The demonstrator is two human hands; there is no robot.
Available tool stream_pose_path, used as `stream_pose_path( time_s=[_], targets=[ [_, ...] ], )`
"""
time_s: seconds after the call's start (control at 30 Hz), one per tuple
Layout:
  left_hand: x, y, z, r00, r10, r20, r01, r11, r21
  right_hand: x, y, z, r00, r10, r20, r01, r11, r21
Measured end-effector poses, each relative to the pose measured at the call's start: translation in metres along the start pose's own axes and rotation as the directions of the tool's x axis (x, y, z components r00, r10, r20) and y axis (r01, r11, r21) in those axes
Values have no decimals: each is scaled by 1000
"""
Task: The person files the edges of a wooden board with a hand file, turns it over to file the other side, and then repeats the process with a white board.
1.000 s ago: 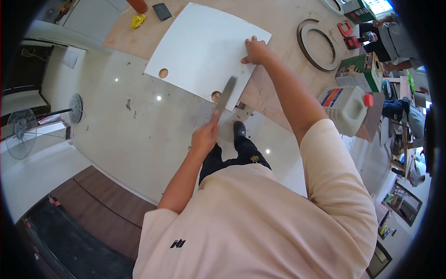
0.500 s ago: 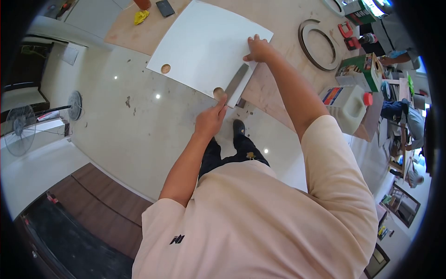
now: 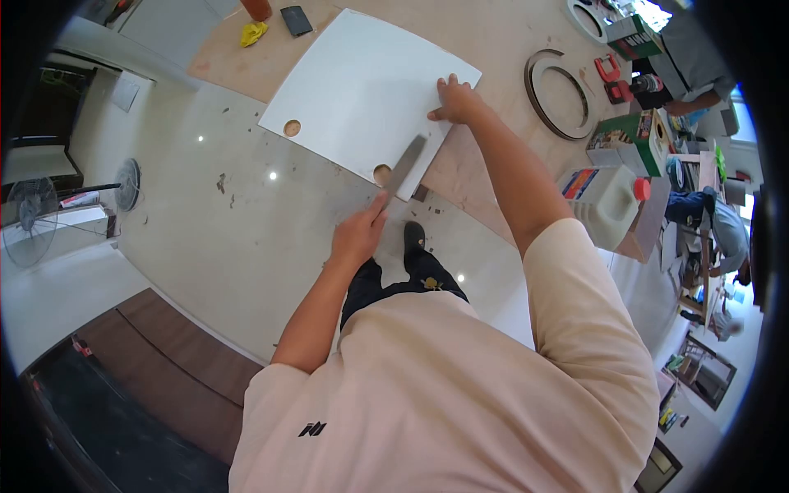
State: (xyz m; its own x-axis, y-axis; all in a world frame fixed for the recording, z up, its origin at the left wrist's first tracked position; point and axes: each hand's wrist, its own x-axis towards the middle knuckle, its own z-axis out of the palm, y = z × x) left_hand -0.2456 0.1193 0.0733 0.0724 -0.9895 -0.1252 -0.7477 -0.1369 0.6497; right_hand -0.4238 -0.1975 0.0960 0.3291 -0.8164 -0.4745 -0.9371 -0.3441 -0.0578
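Observation:
A white cabinet panel (image 3: 362,82) lies on the plywood worktop, one corner jutting over the near edge. It has two round holes along its near-left side, the left hole (image 3: 292,128) and the right hole (image 3: 382,174). My left hand (image 3: 358,234) is closed round the handle end of a flat grey file (image 3: 406,164). The file slants up and to the right over the panel's near corner, beside the right hole. Near the panel's right edge, my right hand (image 3: 460,102) rests on the white surface, fingers and thumb spread.
Edging coils (image 3: 560,94), a red clamp (image 3: 608,67), a green box (image 3: 629,140) and a red-capped jug (image 3: 604,205) stand on the right of the worktop (image 3: 493,41). Yellow crumpled material (image 3: 253,34) lies at the back left. Fans (image 3: 33,218) stand left; other people are at the right.
The file has drawn back toward me and left with my left hand, its tip now farther from my right hand. My right hand stays on the panel; the view has shifted slightly.

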Motion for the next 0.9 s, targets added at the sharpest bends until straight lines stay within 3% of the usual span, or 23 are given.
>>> stream_pose_path(
  time_s=[0.13,0.33,0.53,0.63,0.73,0.83,0.9],
  targets=[
    [-37,-34,-9,992,-117,51,117,993,1,0,-2,3,1000,3,-6,-3,1000,-8],
    [20,11,9,998,26,51,-27,999,18,2,1,-1,999,-30,-34,29,999,-41],
    [-78,-16,5,995,-98,28,98,995,16,0,2,2,999,-41,-13,40,996,-77],
    [-68,-14,37,998,-48,-31,47,998,-35,-3,-1,-2,999,-35,-32,33,997,-64],
    [-13,25,46,999,-42,-7,42,999,-3,-3,-1,-2,997,-44,-64,41,998,-42],
    [-17,29,39,998,-68,-17,68,997,28,-2,0,-7,998,-61,-29,59,996,-74],
    [-57,18,32,989,-122,-79,120,992,-24,-1,0,-5,999,-48,-13,47,996,-70]
  ],
)
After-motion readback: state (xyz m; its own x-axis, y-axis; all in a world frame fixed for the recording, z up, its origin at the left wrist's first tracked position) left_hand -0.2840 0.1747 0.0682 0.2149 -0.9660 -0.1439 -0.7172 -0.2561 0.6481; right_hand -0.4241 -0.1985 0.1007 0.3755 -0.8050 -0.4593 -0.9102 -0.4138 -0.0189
